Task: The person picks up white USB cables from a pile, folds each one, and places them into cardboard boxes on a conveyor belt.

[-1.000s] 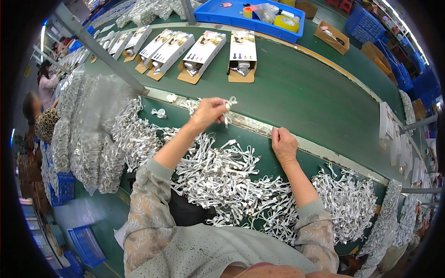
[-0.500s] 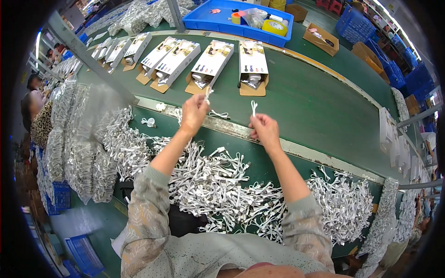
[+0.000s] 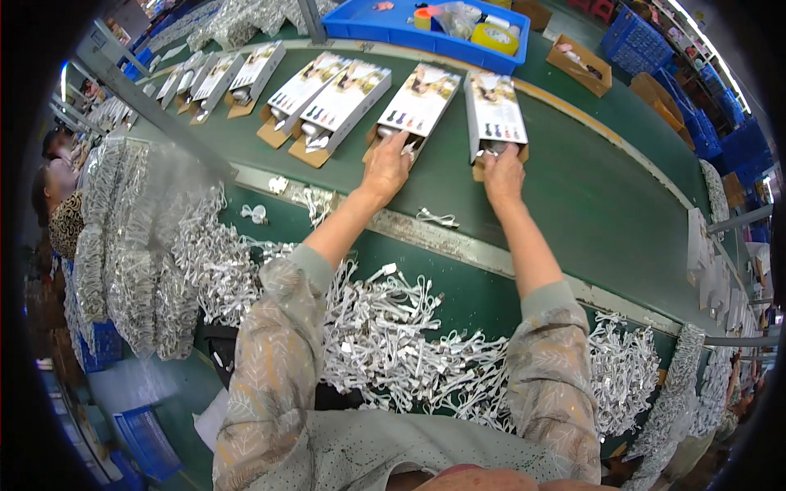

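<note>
My left hand point(image 3: 386, 170) reaches into the open end of a white printed box point(image 3: 419, 100). Its fingers are closed, with a bit of white cable point(image 3: 410, 149) showing at the tips. My right hand point(image 3: 503, 175) is at the mouth of the rightmost printed box point(image 3: 496, 108), fingertips bent inward. What those fingers hold is hidden by the box and the hand. Brown flaps hang open at both boxes, and silvery wrapping shows inside. Below my hands, a bundled white cable point(image 3: 437, 218) lies by the metal edge of the belt.
More open printed boxes point(image 3: 348, 102) stand to the left on the green conveyor belt point(image 3: 589, 188). Piles of white cables point(image 3: 393, 335) cover the near table. A blue tray point(image 3: 360, 26) with tape rolls sits beyond the belt. A metal post point(image 3: 155, 106) slants at left.
Both hands have moved forward from the belt's near edge to the mouths of two boxes. The cables they held up are now mostly hidden. The view has shifted a little.
</note>
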Tool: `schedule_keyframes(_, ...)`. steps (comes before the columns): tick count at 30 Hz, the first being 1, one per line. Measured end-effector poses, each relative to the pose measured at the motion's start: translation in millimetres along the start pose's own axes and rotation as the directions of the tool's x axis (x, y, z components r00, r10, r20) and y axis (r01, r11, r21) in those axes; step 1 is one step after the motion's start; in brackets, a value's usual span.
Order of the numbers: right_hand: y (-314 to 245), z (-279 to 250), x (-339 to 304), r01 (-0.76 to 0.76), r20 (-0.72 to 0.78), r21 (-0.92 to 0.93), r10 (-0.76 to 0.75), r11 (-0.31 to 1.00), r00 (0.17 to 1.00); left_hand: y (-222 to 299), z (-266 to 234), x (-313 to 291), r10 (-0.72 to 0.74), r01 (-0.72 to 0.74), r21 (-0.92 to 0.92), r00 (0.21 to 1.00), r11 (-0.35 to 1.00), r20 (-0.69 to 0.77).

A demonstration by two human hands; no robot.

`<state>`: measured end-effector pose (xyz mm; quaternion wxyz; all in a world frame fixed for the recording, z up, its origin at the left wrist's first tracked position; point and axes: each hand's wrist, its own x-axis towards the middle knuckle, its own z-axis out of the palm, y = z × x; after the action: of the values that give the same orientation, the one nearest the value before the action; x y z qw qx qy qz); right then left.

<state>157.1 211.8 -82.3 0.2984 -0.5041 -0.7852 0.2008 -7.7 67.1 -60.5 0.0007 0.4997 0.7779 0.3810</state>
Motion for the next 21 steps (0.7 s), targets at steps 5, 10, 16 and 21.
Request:
schedule_keyframes(5, -16, -57, -48, 0.354, 0.375, 0.000, -0.328, 0.935, 0.867, 17, -69, -36, 0.028, -0.077, 0.133, 0.942, 0.988, 0.336)
schedule_keyframes(10, -6, -69, -109, 0.441, 0.389, 0.058, -0.427, 0.896, 0.817, -2, -112, -71, 0.115, -0.227, 0.353, 0.944, 0.908, 0.310)
schedule_keyframes(16, -9, -91, -99, 0.095, 0.518, 0.062, -0.114, 0.994, 0.848, -43, -137, -93, 0.055, -0.300, 0.434, 0.868, 0.850, 0.493)
schedule_keyframes(21, -52, -76, -102, -0.680, 0.825, 0.450, 0.021, 0.578, 0.564, -53, -154, -91, -0.054, -0.220, 0.486, 0.871, 0.846, 0.488)
